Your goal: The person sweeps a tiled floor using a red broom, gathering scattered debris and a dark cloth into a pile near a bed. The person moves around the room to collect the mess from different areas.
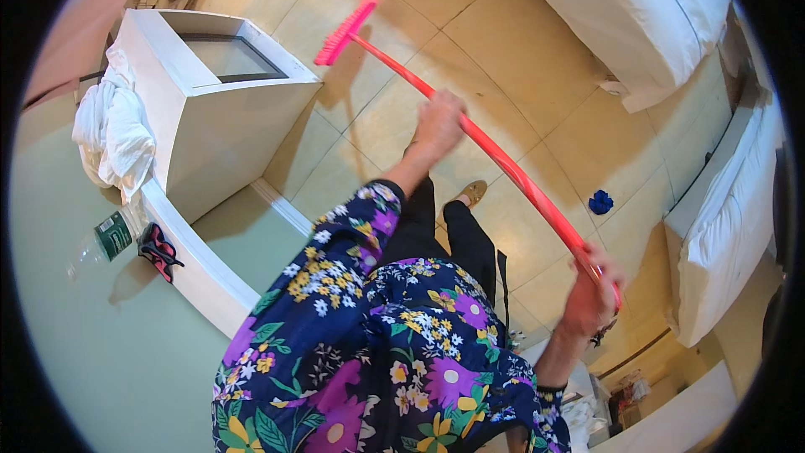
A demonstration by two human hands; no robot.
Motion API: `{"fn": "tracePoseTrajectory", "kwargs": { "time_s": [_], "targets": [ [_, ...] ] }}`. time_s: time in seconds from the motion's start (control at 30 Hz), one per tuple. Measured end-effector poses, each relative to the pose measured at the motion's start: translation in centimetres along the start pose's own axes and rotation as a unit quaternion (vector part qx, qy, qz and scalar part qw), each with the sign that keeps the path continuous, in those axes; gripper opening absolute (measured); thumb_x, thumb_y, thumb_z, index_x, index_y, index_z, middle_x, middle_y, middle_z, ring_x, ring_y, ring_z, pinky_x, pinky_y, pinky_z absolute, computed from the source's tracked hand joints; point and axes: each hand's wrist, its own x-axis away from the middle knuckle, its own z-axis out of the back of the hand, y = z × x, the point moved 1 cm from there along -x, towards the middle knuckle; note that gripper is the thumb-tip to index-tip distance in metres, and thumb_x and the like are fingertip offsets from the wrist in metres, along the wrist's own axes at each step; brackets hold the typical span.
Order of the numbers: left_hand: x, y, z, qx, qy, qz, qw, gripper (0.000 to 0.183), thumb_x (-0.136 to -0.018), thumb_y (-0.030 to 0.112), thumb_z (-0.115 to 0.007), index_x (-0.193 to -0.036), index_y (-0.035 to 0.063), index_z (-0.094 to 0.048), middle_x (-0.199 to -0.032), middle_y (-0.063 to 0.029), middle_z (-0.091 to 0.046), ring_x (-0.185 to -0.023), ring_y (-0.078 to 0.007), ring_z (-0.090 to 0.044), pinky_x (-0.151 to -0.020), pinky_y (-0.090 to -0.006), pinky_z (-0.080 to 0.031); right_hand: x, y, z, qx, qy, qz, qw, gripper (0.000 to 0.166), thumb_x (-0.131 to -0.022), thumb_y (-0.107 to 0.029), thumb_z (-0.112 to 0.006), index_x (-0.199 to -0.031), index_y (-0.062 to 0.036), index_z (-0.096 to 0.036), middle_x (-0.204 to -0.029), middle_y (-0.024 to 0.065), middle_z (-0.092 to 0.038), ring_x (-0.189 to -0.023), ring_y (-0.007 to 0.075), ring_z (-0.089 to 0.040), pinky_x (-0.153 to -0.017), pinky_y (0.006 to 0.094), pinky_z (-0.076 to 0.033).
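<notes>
A red-handled broom (522, 181) slants across the view, its pink bristled head (346, 31) at the upper left, above the tiled floor (465, 69). Whether the bristles touch the tiles I cannot tell. My left hand (440, 123) is wrapped around the middle of the handle. Near the handle's far end, at the lower right, my right hand (592, 292) grips it, slightly blurred. A dark blue crumpled thing (600, 202) lies on the tiles to the right of the handle.
At the left stands a white cabinet (233, 138) with white cloth (116, 126) beside it. A plastic bottle (113, 236) and a black and red item (158, 251) lie near a white ledge (201, 270). White-covered furniture (635, 12) stands at the upper right, and a white cushion (729, 220) at the right.
</notes>
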Motion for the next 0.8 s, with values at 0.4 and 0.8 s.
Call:
{"fn": "tracePoseTrajectory", "kwargs": {
  "time_s": [0.4, 0.8],
  "targets": [
    [-0.8, -10.3, 1.4, 0.002, -0.017, 0.059, 0.998, 0.025, -0.067, 0.017, -0.067, -0.084, 0.0058, -0.053, -0.089, -0.0133, -0.052, -0.091, -0.0323, -0.050, -0.075, -0.0403, -0.044, -6.0, 1.1, -14.6, 0.089, -0.104, -0.094, 0.986, 0.010, -0.073, -0.004, -0.057, -0.076, -0.0037, -0.048, -0.080, 0.0112, -0.055, -0.100, 0.0338, -0.053, -0.081, 0.0432, -0.045],
    [1.2, 16.7, 0.9, 0.314, -0.170, -0.037, 0.933, 0.026, -0.064, 0.017, -0.072, -0.070, 0.0053, -0.051, -0.078, -0.0119, -0.052, -0.082, -0.0327, -0.051, -0.067, -0.0420, -0.044, -2.1, -18.7, -9.4, 0.252, -0.082, 0.157, 0.951, 0.026, -0.077, -0.023, -0.059, -0.067, -0.0059, -0.042, -0.058, 0.0065, -0.042, -0.061, 0.0253, -0.050, -0.048, 0.0296, -0.045]
  ]
}}
